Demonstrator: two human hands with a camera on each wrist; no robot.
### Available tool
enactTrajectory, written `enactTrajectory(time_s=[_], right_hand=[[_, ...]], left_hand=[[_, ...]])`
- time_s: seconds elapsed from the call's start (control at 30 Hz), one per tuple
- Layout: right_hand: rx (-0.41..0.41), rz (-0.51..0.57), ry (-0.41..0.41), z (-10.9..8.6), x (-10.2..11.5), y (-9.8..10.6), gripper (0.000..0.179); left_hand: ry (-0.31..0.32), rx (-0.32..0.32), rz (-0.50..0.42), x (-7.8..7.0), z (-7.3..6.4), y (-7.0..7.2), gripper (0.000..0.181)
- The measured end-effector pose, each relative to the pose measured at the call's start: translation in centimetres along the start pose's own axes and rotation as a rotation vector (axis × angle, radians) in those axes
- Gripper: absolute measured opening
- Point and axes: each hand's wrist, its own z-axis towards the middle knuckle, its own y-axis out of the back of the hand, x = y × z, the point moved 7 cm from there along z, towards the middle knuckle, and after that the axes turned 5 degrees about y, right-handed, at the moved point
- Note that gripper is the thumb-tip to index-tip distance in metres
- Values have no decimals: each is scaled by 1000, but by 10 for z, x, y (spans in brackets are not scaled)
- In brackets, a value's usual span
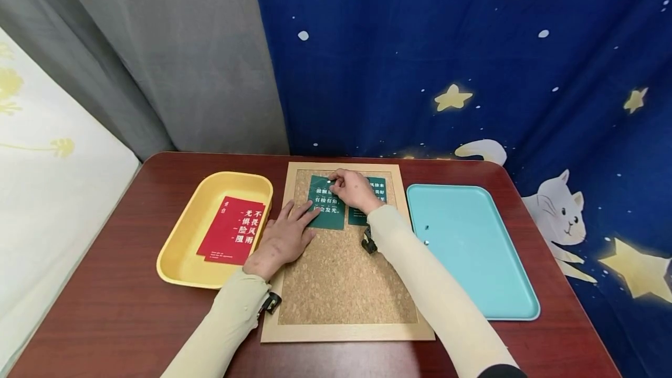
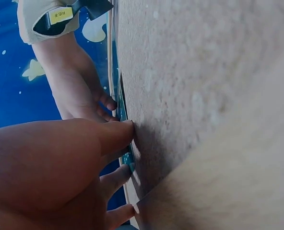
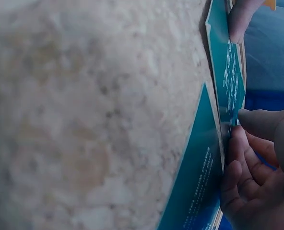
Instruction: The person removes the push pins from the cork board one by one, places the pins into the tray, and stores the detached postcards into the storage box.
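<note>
Two dark green cards with white writing lie side by side on the upper part of a cork board (image 1: 346, 284) in a pale wood frame. Spread fingers of my left hand (image 1: 283, 241) rest on the lower left edge of the left card (image 1: 328, 220). At that card's top edge, my right hand (image 1: 357, 188) pinches a small pushpin between thumb and index finger; the fingertips mostly hide it. My right hand partly covers the right card (image 3: 195, 177). In the right wrist view, the thumb (image 3: 262, 122) and index fingertip meet close at the left card's surface.
Left of the board stands a yellow tray (image 1: 178, 249) holding red cards (image 1: 231, 232) with white writing. To the right is a light blue tray (image 1: 472, 267) with a couple of small pins (image 1: 426, 242) near its left side. Curtains hang behind the dark red table (image 1: 105, 308).
</note>
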Motion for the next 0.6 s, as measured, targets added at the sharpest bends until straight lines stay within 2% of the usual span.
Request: enactTrajectory(time_s=[0.37, 0.6], right_hand=[[3, 60, -43, 2, -4, -1, 24], [-34, 41, -88, 4, -6, 1, 20]], left_hand=[[-11, -20, 10, -3, -6, 4, 54], [-14, -26, 23, -3, -6, 4, 55]])
